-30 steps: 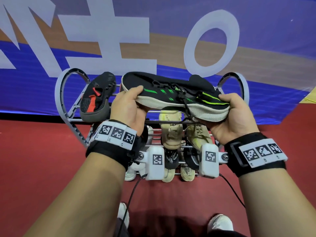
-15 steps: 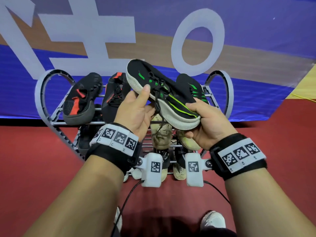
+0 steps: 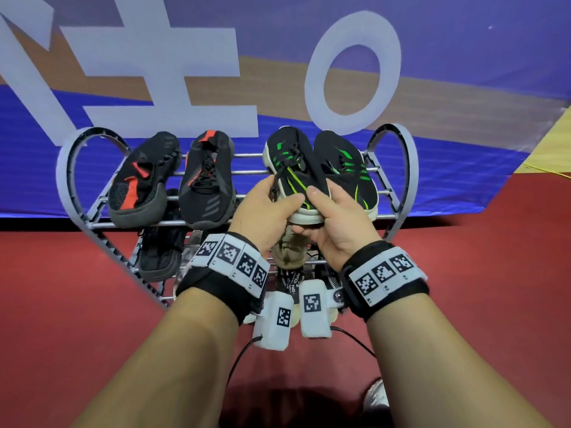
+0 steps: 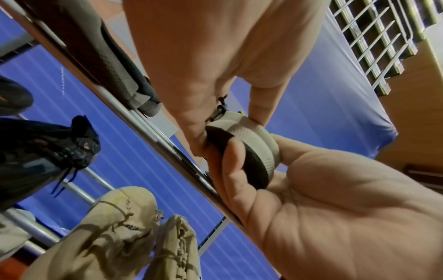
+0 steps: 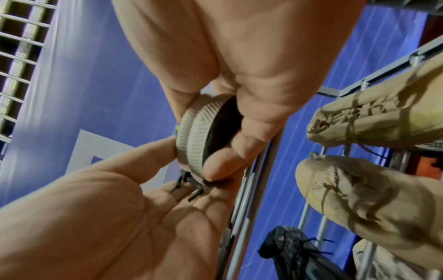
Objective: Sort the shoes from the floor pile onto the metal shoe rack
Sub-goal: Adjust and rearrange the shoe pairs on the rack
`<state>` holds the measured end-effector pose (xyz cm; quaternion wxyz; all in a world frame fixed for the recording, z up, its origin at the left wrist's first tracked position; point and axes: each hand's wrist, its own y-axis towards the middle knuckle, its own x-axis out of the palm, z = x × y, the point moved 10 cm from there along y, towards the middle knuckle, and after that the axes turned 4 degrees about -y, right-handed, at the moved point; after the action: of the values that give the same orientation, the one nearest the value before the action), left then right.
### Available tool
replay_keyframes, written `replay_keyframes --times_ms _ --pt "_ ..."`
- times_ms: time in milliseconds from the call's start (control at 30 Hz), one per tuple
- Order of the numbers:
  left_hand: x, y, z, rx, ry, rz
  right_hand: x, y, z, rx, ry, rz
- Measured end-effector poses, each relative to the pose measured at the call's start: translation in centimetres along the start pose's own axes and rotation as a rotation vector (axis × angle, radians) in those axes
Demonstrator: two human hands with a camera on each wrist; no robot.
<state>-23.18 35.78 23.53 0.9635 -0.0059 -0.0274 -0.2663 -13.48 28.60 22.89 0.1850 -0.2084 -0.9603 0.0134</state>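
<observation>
A grey metal shoe rack (image 3: pixel 398 168) stands against the banner. On the right of its top tier lie two black shoes with green stripes, toes pointing away. Both hands hold the heel of the left green-striped shoe (image 3: pixel 290 171); its mate (image 3: pixel 343 171) lies right beside it. My left hand (image 3: pixel 265 208) pinches the heel from the left and my right hand (image 3: pixel 336 214) from the right. The wrist views show fingers of both hands curled round the ribbed white heel sole (image 4: pixel 254 144) (image 5: pixel 199 136) just above the rack's front bar.
Two black shoes with red marks (image 3: pixel 139 180) (image 3: pixel 207 180) fill the top tier's left half. Beige shoes (image 3: pixel 290 245) (image 4: pixel 115 227) (image 5: pixel 371 189) and a black shoe (image 3: pixel 157 251) sit on lower tiers. Red floor surrounds the rack; a white-shod foot (image 3: pixel 375 396) is below.
The green-striped shoe turned from sideways to toe-away and came down onto the top tier beside its mate. Both hands slid together to its heel.
</observation>
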Motion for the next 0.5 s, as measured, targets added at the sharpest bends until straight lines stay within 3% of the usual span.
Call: replay_keyframes --times_ms 200,367,500 --pt "-1.9 0.8 -1.9 -0.017 0.094 0.066 0.4 0.8 2.1 0.082 -0.084 -0.040" --pt "-2.6 0.7 -1.3 0.025 0.100 0.131 1.0 0.7 1.2 0.006 -0.135 -0.154" --pt "-3.0 0.3 -1.5 0.005 0.174 0.172 0.7 0.9 1.1 -0.082 -0.261 -0.101"
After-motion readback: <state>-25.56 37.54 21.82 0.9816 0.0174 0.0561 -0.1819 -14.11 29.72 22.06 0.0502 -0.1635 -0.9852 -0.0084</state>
